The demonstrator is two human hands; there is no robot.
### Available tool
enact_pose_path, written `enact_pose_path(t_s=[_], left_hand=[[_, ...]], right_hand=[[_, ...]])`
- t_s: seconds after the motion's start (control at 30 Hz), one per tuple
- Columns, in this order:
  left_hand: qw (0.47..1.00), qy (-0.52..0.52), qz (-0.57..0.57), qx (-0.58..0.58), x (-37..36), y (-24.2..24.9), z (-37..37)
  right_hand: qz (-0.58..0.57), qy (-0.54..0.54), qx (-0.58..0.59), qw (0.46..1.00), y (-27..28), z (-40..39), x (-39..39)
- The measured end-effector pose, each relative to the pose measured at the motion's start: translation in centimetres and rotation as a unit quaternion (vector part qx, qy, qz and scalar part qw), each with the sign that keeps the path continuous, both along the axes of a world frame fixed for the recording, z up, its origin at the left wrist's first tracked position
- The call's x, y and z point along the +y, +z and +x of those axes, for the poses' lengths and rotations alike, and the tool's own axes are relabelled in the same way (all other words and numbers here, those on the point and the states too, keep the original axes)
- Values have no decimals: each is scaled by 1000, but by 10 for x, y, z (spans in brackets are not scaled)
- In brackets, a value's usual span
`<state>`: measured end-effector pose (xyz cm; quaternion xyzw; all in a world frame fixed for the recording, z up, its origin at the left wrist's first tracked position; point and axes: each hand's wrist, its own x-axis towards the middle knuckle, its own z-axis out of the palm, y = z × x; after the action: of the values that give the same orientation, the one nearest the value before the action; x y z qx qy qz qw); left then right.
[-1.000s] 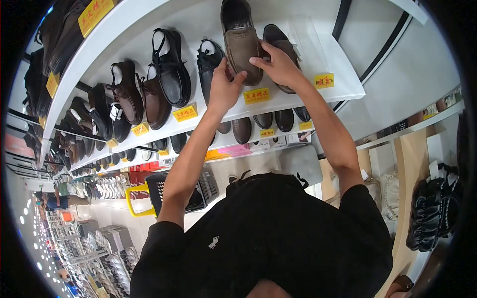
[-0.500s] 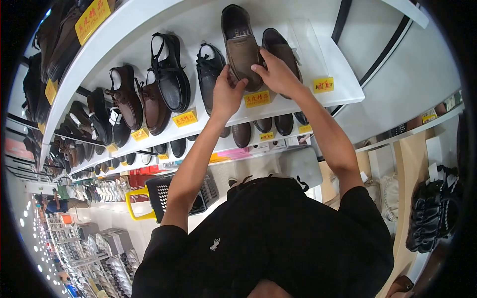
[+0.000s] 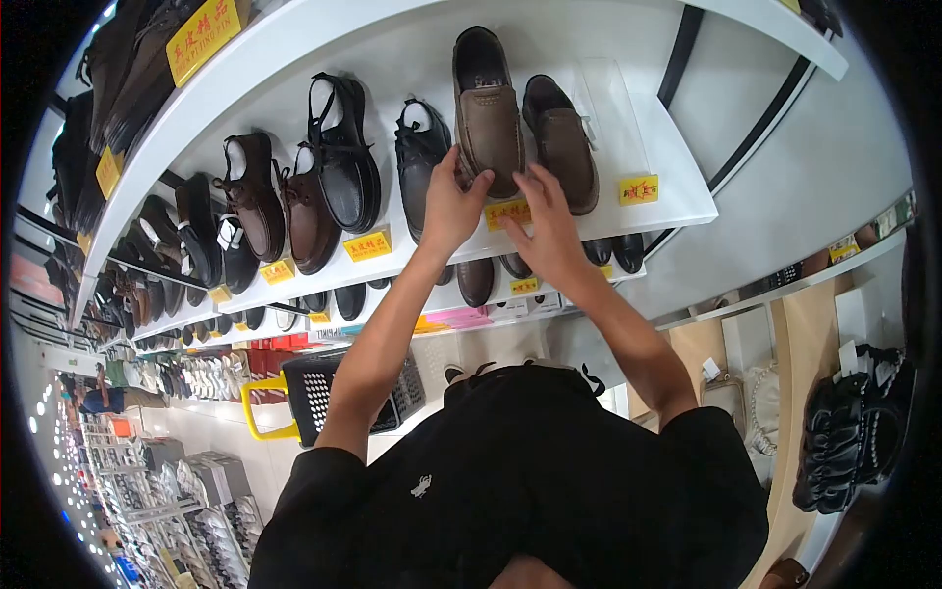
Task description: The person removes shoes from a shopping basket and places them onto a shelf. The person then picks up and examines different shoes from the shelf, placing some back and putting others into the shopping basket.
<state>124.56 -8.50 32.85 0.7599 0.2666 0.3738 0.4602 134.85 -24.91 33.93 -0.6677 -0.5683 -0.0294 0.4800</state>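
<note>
A: Item, brown loafer [image 3: 488, 108]; location, white shelf [image 3: 677, 167], upper tier, roughly 12 o'clock in the head view; sole down on the sloped board, toe at the front edge.

B: Left hand [image 3: 446, 206]; thumb and fingers pinched on the toe of the brown loafer, gripping it at the 6 o'clock end; right hand [image 3: 548, 231]; fingers spread, hovering just below the shelf lip, holding nothing, near the yellow price tag [image 3: 507, 213].

A: Orientation; long axis runs 12 to 6 o'clock, heel opening at 12, toe at 6, tilted a touch toward 1 o'clock at the heel; parallel to its mate, the second brown loafer [image 3: 562, 142], just beside it at 3 o'clock.

B: Neighbour at 9 o'clock; black lace-up shoe [image 3: 420, 162], close, possibly touching the left wrist; cannot tell.

A: Risks, as judged; shelf slopes toward the person, so a loosened pinch could let the loafer slide off the lip; a sideways nudge could knock the mate askew; the spread right hand may brush the price tag loose.

B: Also; only one hand bears on the shoe, so a twist could turn the toe off line.
</note>
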Motion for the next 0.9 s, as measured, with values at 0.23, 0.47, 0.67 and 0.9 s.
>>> enact_pose_path(t_s=[0.23,0.47,0.67,0.9], left_hand=[[998,20,13,50,-1,7,-1],[998,22,18,51,-6,12,-3],[998,3,6,61,-10,18,-5],[998,17,54,42,-4,10,-1]], right_hand=[[-5,-13,3,1000,-20,-6,-1],[-13,-43,9,999,-19,-13,2],[90,-71,-37,993,-12,-2,-29],[94,-181,-50,978,-30,30,-27]])
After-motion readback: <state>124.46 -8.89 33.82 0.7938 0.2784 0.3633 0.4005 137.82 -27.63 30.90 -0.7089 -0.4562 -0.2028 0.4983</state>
